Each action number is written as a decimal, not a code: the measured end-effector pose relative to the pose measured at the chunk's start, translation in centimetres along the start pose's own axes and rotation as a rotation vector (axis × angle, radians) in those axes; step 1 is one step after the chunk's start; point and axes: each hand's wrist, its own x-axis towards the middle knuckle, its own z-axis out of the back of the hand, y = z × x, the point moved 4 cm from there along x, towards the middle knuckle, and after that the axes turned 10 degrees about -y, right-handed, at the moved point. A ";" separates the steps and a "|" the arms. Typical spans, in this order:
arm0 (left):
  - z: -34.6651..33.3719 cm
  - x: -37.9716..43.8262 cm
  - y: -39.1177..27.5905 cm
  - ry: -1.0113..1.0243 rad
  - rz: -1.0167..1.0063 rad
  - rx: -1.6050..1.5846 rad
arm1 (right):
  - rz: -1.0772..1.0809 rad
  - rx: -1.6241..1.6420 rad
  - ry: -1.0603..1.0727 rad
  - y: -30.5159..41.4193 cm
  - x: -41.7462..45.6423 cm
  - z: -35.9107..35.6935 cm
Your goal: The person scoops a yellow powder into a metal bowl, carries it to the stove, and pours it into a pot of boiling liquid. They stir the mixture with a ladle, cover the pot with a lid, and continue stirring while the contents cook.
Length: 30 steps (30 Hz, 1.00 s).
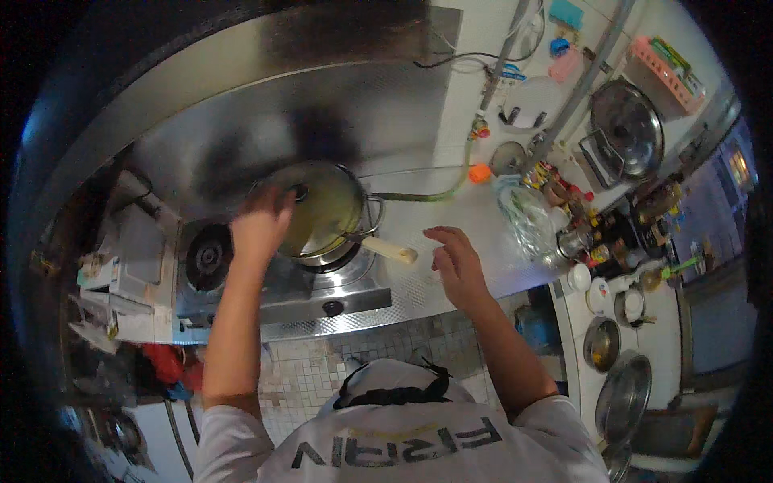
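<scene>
On the gas stove's right burner stands a large metal pot (320, 256) under a glass lid (323, 205) with a dark knob. My left hand (264, 220) is at the lid's left side, close to the knob; it is blurred, so whether its fingers touch the knob is unclear. A pale handle (389, 249), seemingly of a utensil or pan, sticks out at the pot's lower right, beside the pot's metal loop handle (377, 214). To the right of these, my right hand (453, 262) hovers over the counter with fingers apart and nothing in them.
The left burner (209, 256) carries no pot. A gas hose (444, 193) runs along the back of the metal counter. Plastic bags (525, 217), bottles and jars crowd the right corner. Bowls and a metal pan (602, 344) stand on the side counter at right.
</scene>
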 end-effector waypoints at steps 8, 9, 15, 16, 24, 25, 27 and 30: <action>-2.3 -23.4 -1.5 0.387 -0.073 -0.293 | -0.639 -0.174 -0.185 -14.9 -10.4 10.8; -3.7 -25.6 -2.7 0.660 -0.067 -0.196 | -0.659 -0.293 -0.159 -16.8 -11.8 11.8; -8.9 -29.6 -7.3 1.163 -0.110 -0.006 | -0.548 -0.335 0.254 -20.2 -15.0 14.1; -9.4 -28.4 -10.4 1.073 -0.105 0.016 | -0.456 -0.336 0.272 -20.2 -16.1 14.5; -18.7 -26.9 -29.8 1.204 -0.409 -0.294 | -0.807 -0.369 -0.026 -20.2 -24.9 32.5; -18.0 -26.4 -34.2 1.242 -0.517 -0.288 | -0.884 -0.412 -0.103 -20.2 -26.7 35.7; -20.3 -27.1 -38.3 1.358 -0.539 -0.325 | -0.811 -0.567 -0.319 -19.7 -30.4 42.1; -24.6 -28.9 -42.2 1.367 -0.912 -0.201 | -0.861 -0.505 -0.726 -15.5 -35.7 48.7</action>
